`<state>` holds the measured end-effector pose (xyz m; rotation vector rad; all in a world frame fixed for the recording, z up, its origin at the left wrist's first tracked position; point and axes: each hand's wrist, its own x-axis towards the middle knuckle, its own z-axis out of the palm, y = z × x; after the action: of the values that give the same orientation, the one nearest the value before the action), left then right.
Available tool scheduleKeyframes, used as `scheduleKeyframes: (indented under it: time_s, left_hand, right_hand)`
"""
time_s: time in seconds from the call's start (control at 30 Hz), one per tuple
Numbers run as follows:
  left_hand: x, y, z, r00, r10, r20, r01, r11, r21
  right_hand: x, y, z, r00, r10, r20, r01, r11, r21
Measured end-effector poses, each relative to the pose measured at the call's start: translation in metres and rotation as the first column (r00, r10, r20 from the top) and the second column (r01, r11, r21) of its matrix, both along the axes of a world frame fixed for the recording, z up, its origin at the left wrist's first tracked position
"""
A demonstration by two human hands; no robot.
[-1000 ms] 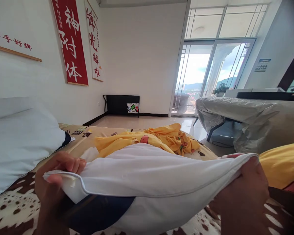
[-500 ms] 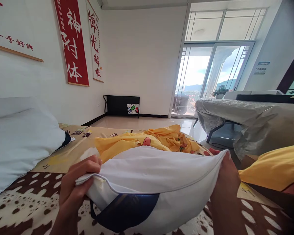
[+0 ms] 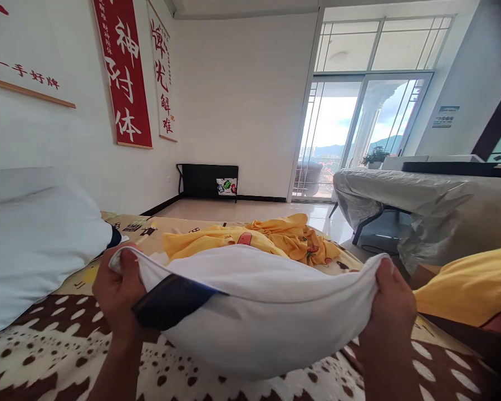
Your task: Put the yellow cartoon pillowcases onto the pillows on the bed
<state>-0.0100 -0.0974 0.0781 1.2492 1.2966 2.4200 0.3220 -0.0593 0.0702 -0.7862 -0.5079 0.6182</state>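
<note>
A white pillow (image 3: 267, 334) with a dark navy patch near its left end is stretched between my two hands, just above the patterned blanket. My left hand (image 3: 123, 284) is closed on its left corner, thumb pressed over the piped edge. Its right corner is pinched in my right hand (image 3: 390, 295). The pillow's middle sags lower than the two raised corners. Right behind it lies a crumpled yellow cloth (image 3: 292, 236) with red prints.
Another white pillow (image 3: 37, 239) rests on the left. The brown-and-white blanket (image 3: 37, 345) covers the bed. At right is a yellow printed cloth item (image 3: 476, 284); beyond it stands a table under plastic sheeting (image 3: 379, 184). A black folded frame (image 3: 204, 181) leans against the far wall.
My left hand has risen and shifted left, regripping the corner with the thumb on top. The pillow is pulled wider and its navy patch has moved up and left.
</note>
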Motion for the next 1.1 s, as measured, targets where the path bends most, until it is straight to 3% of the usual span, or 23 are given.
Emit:
scheduleKeyframes:
  time_s: [0.07, 0.17, 0.23, 0.3, 0.4, 0.47, 0.5, 0.57, 0.67, 0.73, 0.83, 0.97, 1.03, 1.1]
  left_hand:
    - [-0.004, 0.019, -0.003, 0.997, 0.070, 0.039, -0.067, 0.996, -0.056]
    - [-0.005, 0.036, -0.006, 0.993, -0.048, 0.112, 0.061, 0.990, -0.123]
    - [-0.007, 0.038, -0.006, 0.978, -0.125, 0.164, 0.147, 0.981, -0.129]
    - [-0.010, 0.032, -0.006, 0.971, -0.163, 0.173, 0.183, 0.977, -0.107]
    - [-0.012, 0.014, -0.002, 0.974, -0.209, 0.087, 0.204, 0.977, 0.064]
    - [-0.009, 0.002, 0.001, 0.937, -0.333, -0.102, 0.348, 0.908, 0.233]
    - [-0.007, -0.003, 0.002, 0.892, -0.390, -0.229, 0.445, 0.849, 0.286]
    - [-0.001, -0.007, 0.002, 0.776, -0.443, -0.449, 0.590, 0.762, 0.268]
    - [0.009, -0.007, -0.003, 0.586, -0.574, -0.572, 0.727, 0.685, 0.057]
    - [0.016, -0.006, -0.007, 0.457, -0.691, -0.559, 0.809, 0.585, -0.062]
    - [0.028, -0.007, -0.009, 0.312, -0.780, -0.543, 0.848, 0.486, -0.211]
    - [0.045, -0.007, -0.010, 0.155, -0.825, -0.543, 0.752, 0.455, -0.476]
    - [0.053, -0.005, -0.013, 0.134, -0.814, -0.565, 0.667, 0.496, -0.556]
    - [0.059, -0.002, -0.018, 0.138, -0.783, -0.606, 0.584, 0.559, -0.589]
  right_hand:
    - [-0.002, 0.013, -0.008, 0.999, 0.050, 0.001, -0.050, 0.997, -0.065]
    - [-0.001, 0.033, -0.022, 0.996, 0.080, 0.026, -0.077, 0.992, -0.101]
    - [0.000, 0.041, -0.027, 0.997, 0.040, 0.058, -0.034, 0.994, -0.107]
    - [0.003, 0.041, -0.028, 0.986, -0.081, 0.143, 0.093, 0.993, -0.076]
    - [0.005, 0.031, -0.022, 0.923, -0.296, 0.247, 0.294, 0.955, 0.045]
    - [0.005, 0.021, -0.016, 0.926, -0.310, 0.214, 0.279, 0.947, 0.161]
    - [0.003, 0.017, -0.013, 0.937, -0.291, 0.192, 0.246, 0.942, 0.228]
    - [-0.002, 0.009, -0.008, 0.938, -0.273, 0.215, 0.183, 0.914, 0.361]
    - [-0.011, -0.002, -0.004, 0.862, -0.258, 0.437, 0.031, 0.886, 0.463]
    - [-0.017, -0.008, -0.002, 0.766, -0.132, 0.629, -0.227, 0.860, 0.457]
    - [-0.027, -0.018, -0.002, 0.590, 0.080, 0.803, -0.584, 0.730, 0.355]
    - [-0.051, -0.028, -0.006, 0.353, 0.275, 0.894, -0.764, 0.636, 0.106]
    - [-0.064, -0.029, -0.012, 0.242, 0.337, 0.910, -0.788, 0.615, -0.018]
    - [-0.074, -0.027, -0.019, 0.223, 0.369, 0.902, -0.763, 0.643, -0.074]
